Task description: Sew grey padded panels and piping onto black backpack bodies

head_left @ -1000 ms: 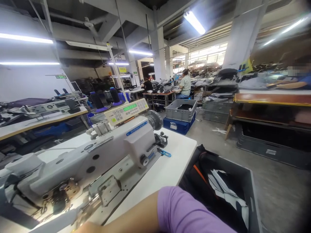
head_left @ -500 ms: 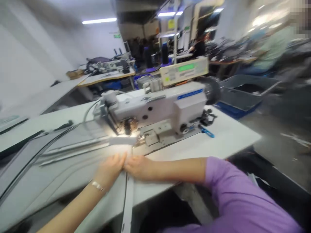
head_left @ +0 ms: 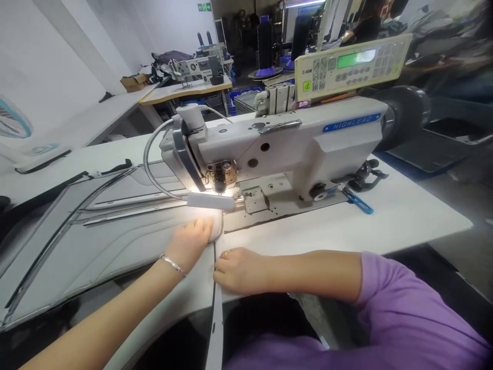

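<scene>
A grey padded fabric panel (head_left: 115,257) with stitched lines lies on the sewing table, its right end under the head of a sewing machine (head_left: 285,149). My left hand (head_left: 191,241), with a bracelet at the wrist, rests on the panel near its rounded corner, fingers laid out flat. Below that corner, my right hand (head_left: 239,271) is closed with a ring showing. It grips a narrow white strip with a dark edge (head_left: 216,329) that hangs over the table's front edge. A lamp head (head_left: 210,201) lights the needle area and hides part of it.
Blue-handled snips (head_left: 358,199) lie on the table right of the machine. A control panel (head_left: 352,67) sits on top, with thread cones (head_left: 265,49) behind. Another sewing machine (head_left: 196,69) stands at the back left, and a grey bin (head_left: 442,149) at the right.
My hands, close together at the panel's corner before, are now farther apart. The right one is lower along the strip. My view has shifted, bringing the machine larger and sharper.
</scene>
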`<state>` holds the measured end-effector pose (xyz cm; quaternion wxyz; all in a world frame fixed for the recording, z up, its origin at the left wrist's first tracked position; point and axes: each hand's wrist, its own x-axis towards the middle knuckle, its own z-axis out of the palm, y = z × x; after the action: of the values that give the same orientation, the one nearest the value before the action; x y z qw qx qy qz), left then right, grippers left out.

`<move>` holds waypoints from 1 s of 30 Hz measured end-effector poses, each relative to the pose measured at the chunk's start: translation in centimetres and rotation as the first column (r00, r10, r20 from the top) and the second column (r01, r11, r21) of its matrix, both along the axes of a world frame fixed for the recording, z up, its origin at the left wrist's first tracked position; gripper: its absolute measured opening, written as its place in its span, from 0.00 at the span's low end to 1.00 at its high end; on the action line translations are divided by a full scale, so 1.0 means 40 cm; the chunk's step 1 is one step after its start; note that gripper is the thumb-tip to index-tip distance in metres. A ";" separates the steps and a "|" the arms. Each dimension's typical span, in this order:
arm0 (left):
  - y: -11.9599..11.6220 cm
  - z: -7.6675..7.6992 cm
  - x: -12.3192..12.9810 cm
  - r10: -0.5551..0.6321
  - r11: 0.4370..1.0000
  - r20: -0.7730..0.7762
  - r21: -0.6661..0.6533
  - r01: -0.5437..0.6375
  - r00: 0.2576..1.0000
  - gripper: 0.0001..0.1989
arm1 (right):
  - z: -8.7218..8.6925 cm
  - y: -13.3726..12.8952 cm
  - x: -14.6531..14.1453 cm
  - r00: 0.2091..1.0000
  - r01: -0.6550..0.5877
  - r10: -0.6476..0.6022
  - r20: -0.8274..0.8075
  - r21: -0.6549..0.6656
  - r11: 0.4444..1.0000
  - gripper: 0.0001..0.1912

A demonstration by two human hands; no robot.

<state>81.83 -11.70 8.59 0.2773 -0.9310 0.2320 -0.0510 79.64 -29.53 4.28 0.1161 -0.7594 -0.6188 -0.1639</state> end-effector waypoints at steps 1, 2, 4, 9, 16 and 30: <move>0.002 -0.006 0.004 0.004 1.000 0.014 -0.004 -0.004 1.000 0.22 | -0.002 0.000 0.002 1.000 0.011 -0.011 -0.001 0.004 1.000 0.09; 0.004 -0.012 0.008 0.006 1.000 0.028 -0.006 -0.006 1.000 0.22 | -0.003 0.001 0.004 1.000 0.022 -0.022 -0.003 0.007 1.000 0.09; 0.006 -0.023 0.016 0.002 1.000 0.060 -0.008 -0.002 0.998 0.22 | -0.007 0.002 0.008 0.999 0.045 -0.045 -0.009 0.008 0.999 0.09; 0.001 -0.030 0.031 -0.012 1.000 0.098 -0.021 0.014 0.995 0.21 | -0.004 0.004 0.018 0.996 0.090 -0.090 -0.023 0.002 0.996 0.10; -0.022 -0.017 0.061 0.115 0.991 -0.031 -0.068 -0.117 0.993 0.19 | 0.002 0.003 0.035 0.990 0.124 -0.125 -0.070 -0.010 0.992 0.10; -0.041 -0.027 0.120 0.196 0.960 -0.110 -0.180 -0.213 0.975 0.18 | -0.005 0.003 0.073 0.950 0.237 -0.238 -0.202 -0.028 0.971 0.04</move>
<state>86.65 -13.33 7.50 0.1799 -0.9735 0.1410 -0.0017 82.57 -29.39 4.06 0.1569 -0.8413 -0.5081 -0.0969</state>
